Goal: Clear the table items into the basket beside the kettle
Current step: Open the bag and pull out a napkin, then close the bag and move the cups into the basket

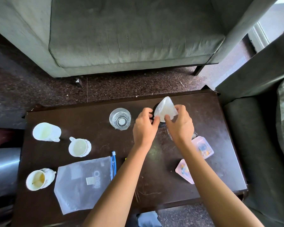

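Note:
Both hands hold a white, translucent folded cone [165, 109] above the far middle of the dark table [211, 115]. My left hand [145, 126] pinches its lower left edge; my right hand [180, 123] grips its lower right side. A round black object [155, 107] sits mostly hidden behind the cone. A clear drinking glass [120, 118] stands just left of my hands. Three white cups [47, 132] [79, 147] [38, 180] stand at the table's left. No basket or kettle is visible.
A frosted zip pouch [82, 182] with a blue slider lies near the front left. Two pink plastic cases [202, 147] [184, 171] lie at the right. A grey-green armchair [129, 38] stands beyond the table, a dark sofa [261, 128] at the right.

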{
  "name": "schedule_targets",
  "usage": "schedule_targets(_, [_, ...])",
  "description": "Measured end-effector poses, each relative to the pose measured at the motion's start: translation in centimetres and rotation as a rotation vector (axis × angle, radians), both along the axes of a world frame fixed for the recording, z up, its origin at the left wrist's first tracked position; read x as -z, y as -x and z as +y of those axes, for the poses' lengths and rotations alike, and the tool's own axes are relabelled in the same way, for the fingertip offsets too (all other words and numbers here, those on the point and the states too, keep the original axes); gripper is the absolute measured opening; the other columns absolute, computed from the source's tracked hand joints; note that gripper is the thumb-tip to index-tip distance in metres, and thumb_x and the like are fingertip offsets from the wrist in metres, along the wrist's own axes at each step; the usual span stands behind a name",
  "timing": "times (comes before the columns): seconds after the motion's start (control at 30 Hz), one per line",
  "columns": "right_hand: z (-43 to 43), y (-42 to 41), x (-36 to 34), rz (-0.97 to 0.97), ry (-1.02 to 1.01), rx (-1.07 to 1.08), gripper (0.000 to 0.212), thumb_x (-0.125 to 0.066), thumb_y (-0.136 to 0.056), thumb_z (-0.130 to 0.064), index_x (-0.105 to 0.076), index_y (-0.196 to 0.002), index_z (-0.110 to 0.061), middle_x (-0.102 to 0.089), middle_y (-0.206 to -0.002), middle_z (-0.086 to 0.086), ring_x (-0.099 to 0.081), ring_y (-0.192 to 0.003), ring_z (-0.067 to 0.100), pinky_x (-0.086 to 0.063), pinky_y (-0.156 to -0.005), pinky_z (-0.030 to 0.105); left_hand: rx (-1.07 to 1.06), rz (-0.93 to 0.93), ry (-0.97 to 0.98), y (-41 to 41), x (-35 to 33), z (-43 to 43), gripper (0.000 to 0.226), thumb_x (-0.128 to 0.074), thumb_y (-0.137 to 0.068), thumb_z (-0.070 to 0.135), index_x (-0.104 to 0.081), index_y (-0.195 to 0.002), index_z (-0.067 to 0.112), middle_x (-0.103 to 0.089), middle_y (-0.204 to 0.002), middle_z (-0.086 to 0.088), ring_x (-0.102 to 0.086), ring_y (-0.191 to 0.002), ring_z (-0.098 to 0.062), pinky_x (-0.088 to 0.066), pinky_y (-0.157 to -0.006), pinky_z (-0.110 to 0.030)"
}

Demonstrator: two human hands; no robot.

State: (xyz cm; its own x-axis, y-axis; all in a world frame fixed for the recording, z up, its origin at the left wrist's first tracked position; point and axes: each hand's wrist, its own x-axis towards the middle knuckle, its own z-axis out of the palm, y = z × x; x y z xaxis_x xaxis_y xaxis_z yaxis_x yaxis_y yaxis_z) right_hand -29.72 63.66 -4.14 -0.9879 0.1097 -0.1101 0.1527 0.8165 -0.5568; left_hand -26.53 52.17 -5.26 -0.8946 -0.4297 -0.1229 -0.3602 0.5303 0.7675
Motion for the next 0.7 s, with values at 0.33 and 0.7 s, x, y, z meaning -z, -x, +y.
schedule_targets(0.33, [1.2, -9.3, -1.2, 0.007, 0.278, 0.127, 0.020, -0.063, -0.085, -0.016, -0.054, -0.102, -0.023, -0.060, -0.098, -0.005, -0.056, -0.072, 0.015, -0.052, -0.075, 0.042, -0.129, -0.004, -0.125, -9.4, -0.5, -1.4, 0.026, -0.061, -0.085, 0.028, -0.056, -0.110, 0.019, -0.066, -0.095, 0.003, -0.063, -0.073, -0.008, -0.056, -0.068, -0.035])
schedule_targets(0.7, [-3.4, -17.9, 4.4, -0.227, 0.173, -0.087, 0.020, -0.066, -0.080, -0.007, -0.059, -0.098, -0.010, -0.063, -0.099, 0.005, -0.060, -0.076, 0.026, -0.051, -0.071, 0.038, -0.214, -0.194, -0.158, -17.9, 2.4, -4.0, 0.021, -0.059, -0.087, 0.017, -0.055, -0.108, 0.016, -0.066, -0.097, 0.001, -0.060, -0.075, -0.014, -0.049, -0.067, -0.028])
